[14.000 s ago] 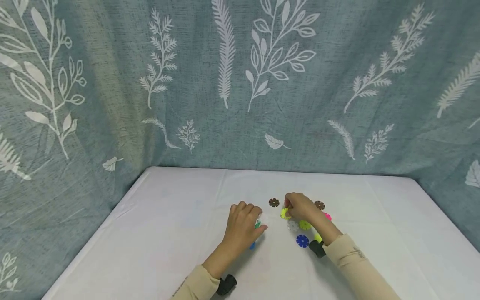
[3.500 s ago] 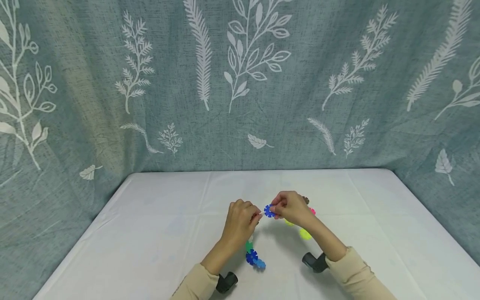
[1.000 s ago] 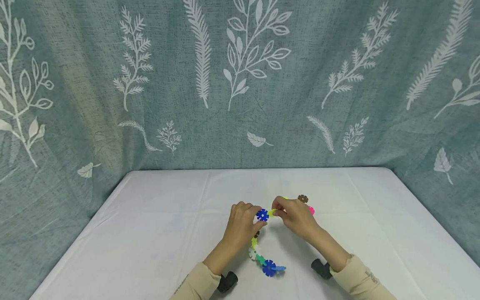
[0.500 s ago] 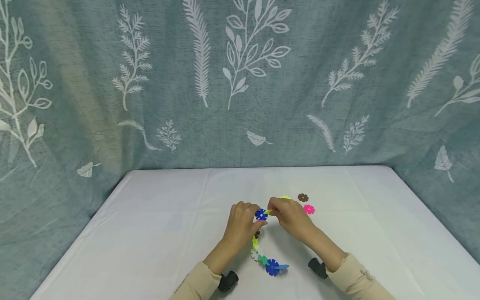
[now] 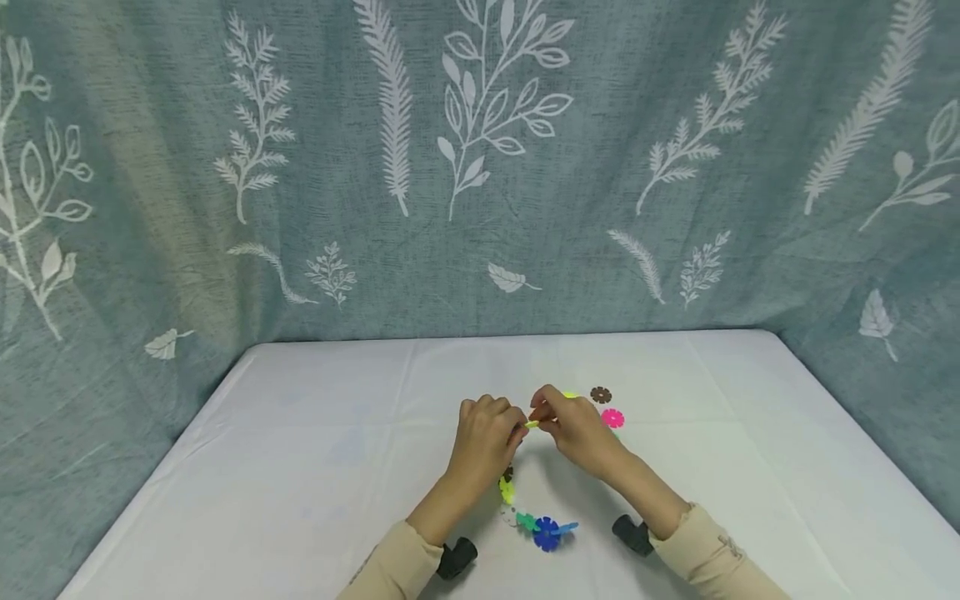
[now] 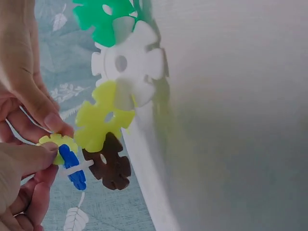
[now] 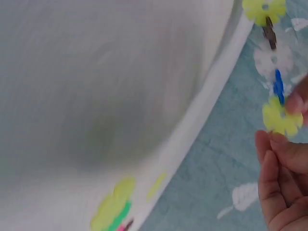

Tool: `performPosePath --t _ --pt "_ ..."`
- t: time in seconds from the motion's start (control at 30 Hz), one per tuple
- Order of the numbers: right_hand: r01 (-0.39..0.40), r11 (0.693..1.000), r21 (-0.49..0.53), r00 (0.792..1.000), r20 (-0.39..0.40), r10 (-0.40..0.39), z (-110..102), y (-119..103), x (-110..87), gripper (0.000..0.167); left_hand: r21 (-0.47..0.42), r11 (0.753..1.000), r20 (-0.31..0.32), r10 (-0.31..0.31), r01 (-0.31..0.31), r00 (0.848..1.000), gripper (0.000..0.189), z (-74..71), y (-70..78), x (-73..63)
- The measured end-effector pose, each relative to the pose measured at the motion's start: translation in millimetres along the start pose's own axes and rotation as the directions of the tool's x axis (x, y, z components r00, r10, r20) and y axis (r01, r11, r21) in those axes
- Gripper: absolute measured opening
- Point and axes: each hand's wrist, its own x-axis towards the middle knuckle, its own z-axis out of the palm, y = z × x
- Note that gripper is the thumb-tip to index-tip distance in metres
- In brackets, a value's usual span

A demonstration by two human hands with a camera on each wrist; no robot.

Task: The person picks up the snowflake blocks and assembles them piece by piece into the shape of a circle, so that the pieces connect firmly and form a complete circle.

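In the head view, my left hand [image 5: 486, 433] pinches the end of a chain of notched, flower-shaped interlocking discs. Its blue disc [image 6: 72, 166] and white, brown, yellow, white and green neighbours show in the left wrist view. My right hand [image 5: 588, 433] pinches a yellow disc [image 7: 281, 118] by its edge, slotted at the blue disc, and the two hands' fingertips nearly meet there. The rest of the chain curves down toward me past a green disc [image 5: 527, 522] and a dark blue disc [image 5: 547, 534] to a light blue disc [image 5: 566, 527].
Beyond my right hand lie a loose brown disc [image 5: 601, 395], a pink disc [image 5: 612, 417] and a partly hidden yellow disc [image 5: 570, 394]. A white cloth covers the table [image 5: 337, 458]; a leaf-patterned curtain [image 5: 480, 250] hangs behind. Black wrist cameras [image 5: 457, 558] sit at both cuffs.
Earlier the right hand pinched a blue disc; now it pinches a yellow one at the chain's end. The chain has grown longer. The blue disc has turned out of sight behind the left fingers.
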Motion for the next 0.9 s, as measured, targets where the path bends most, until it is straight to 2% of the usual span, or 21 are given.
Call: performPosePath --t 0.1,0.17,0.2,0.3,0.37,0.43,0.53,0.73,0.9 --pt "-0.096 0.995 -0.01 0.995 0.04 0.097 -11.8 4.5 -4.2 0.015 0.014 1.0 0.012 -0.023 0.023 1.0 0.011 0.4 0.1 -0.5" --pt "-0.204 0.978 -0.046 0.974 0.094 0.208 -21.6 9.0 -9.4 0.008 0.011 0.999 0.015 -0.037 0.037 0.999 0.011 0.5 -0.2 -0.8" --pt "-0.256 0.964 -0.071 0.956 0.13 0.263 -26.4 11.8 -12.7 0.006 0.005 0.999 0.018 -0.042 0.042 0.999 0.011 0.8 -0.3 -1.0" --pt "-0.375 0.918 -0.128 0.88 0.262 0.396 -37.6 19.3 -23.5 0.008 -0.012 0.999 0.025 -0.048 0.048 0.999 0.011 1.8 0.0 -0.9" --pt "-0.396 0.907 -0.144 0.844 0.332 0.421 -41.0 23.6 -30.3 0.014 -0.023 0.998 0.028 -0.05 0.051 0.998 0.011 2.8 0.8 -1.0" --pt "-0.392 0.908 -0.15 0.825 0.378 0.419 -40.6 25.4 -34.8 0.019 -0.031 0.998 0.029 -0.055 0.056 0.998 0.011 3.4 1.0 -1.5" --pt "-0.369 0.912 -0.178 0.823 0.393 0.41 -35.2 26.5 -37.8 0.025 -0.043 0.997 0.029 -0.064 0.065 0.998 0.01 3.9 -0.3 -2.6" --pt "-0.365 0.898 -0.247 0.826 0.359 0.434 -28.9 26.0 -38.6 0.028 -0.072 0.995 0.021 -0.066 0.067 0.998 0.009 3.4 -2.2 -4.3" --pt "-0.39 0.895 -0.218 0.824 0.35 0.445 -33.3 27.8 -36.1 0.029 -0.079 0.995 0.024 -0.061 0.063 0.998 0.008 0.9 -4.1 -5.3"
